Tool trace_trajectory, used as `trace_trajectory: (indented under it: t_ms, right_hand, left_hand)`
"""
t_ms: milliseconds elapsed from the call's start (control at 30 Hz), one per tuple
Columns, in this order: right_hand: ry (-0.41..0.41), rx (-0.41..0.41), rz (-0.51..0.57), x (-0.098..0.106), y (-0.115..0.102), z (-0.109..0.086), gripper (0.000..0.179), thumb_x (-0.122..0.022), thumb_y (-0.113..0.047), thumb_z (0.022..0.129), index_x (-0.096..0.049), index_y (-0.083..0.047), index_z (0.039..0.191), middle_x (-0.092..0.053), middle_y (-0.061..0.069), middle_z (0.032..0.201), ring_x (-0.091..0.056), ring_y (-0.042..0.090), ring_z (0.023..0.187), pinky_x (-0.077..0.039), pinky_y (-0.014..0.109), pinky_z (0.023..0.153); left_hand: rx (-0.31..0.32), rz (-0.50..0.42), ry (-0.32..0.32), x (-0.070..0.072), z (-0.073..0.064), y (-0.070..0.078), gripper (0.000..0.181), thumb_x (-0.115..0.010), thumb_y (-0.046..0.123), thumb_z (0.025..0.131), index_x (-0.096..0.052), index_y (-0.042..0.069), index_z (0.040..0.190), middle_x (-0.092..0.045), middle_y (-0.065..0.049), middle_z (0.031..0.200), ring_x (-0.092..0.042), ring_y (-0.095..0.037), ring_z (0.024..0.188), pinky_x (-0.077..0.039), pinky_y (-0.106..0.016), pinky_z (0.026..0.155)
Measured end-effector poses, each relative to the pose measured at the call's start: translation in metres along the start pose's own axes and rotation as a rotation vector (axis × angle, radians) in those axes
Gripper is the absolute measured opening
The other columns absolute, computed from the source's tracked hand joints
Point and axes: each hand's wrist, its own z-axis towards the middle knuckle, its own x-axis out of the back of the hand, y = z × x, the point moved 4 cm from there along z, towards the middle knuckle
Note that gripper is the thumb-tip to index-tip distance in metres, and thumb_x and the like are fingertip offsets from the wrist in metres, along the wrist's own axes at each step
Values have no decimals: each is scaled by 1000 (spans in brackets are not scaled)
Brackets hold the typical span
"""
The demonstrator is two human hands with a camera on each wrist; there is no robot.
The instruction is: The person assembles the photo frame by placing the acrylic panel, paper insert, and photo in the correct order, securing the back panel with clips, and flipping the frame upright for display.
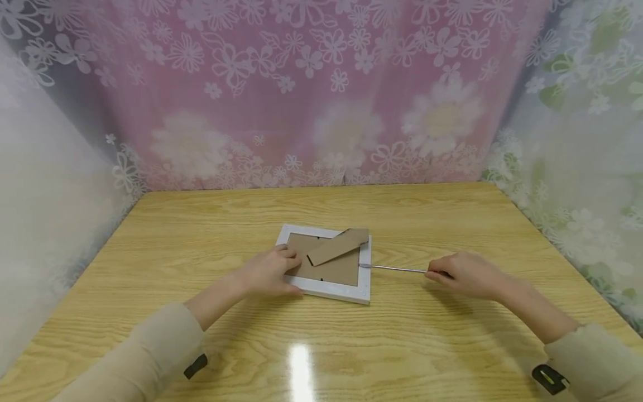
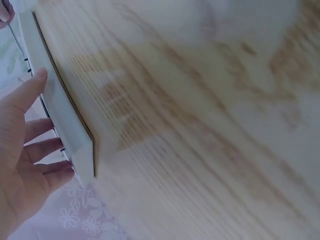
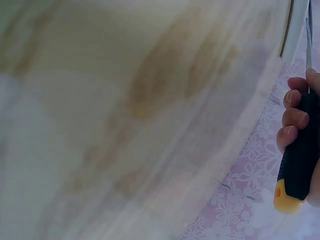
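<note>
A white picture frame (image 1: 332,289) lies face down on the table, its brown backing board (image 1: 335,272) upward. A cardboard stand leg (image 1: 337,247) slants across the board and past the frame's upper right corner. My left hand (image 1: 268,272) holds the frame's left side, fingers over the backing and thumb along the near edge. In the left wrist view the thumb (image 2: 37,82) lies against the outer side. My right hand (image 1: 464,274) grips a screwdriver (image 3: 299,150) with a black and yellow handle. Its metal shaft (image 1: 397,269) points left, the flat tip at the right inner border of the frame.
The wood-grain table (image 1: 402,346) extends around the frame. A pink flowered curtain (image 1: 301,111) hangs along the back edge, and pale flowered cloth (image 1: 593,167) closes the right side. A light reflection shows near the front. Small black straps are at both sleeves.
</note>
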Motion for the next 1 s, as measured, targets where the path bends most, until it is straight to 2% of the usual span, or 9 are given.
trace_trajectory:
  t_ms: [133,267,500,1000]
  right_hand:
    - [-3,-22,7,-3,0,-1,17,-55,-23,94,-59,-23,77,-47,-19,64,-35,-4,53,-31,18,47]
    - [17,-17,9,-5,1,-2,16,-56,-21,93,-60,-22,77,-48,-18,65,-36,-4,53,-32,18,48]
    - [31,-12,34,-4,2,-2,15,-56,-19,93,-64,-20,81,-50,-18,66,-38,-4,54,-35,19,49]
    - [34,-12,36,-4,4,-4,14,-56,-19,93,-65,-20,82,-53,-17,68,-40,-4,56,-36,19,49]
  left_hand:
    - [0,-26,-11,-2,-1,-3,68,-70,45,79,-54,0,128,-46,-20,134,-34,-46,126,-33,-50,103]
    - [-13,-20,8,-3,-2,-4,67,-71,43,78,-56,0,126,-48,-20,133,-35,-46,125,-34,-50,102]
    - [11,-13,15,-1,-3,-4,67,-70,46,78,-56,4,128,-47,-17,135,-37,-49,123,-35,-52,101]
    - [25,-8,22,-1,-4,-5,68,-70,48,77,-57,5,127,-48,-15,135,-37,-44,125,-33,-50,103]
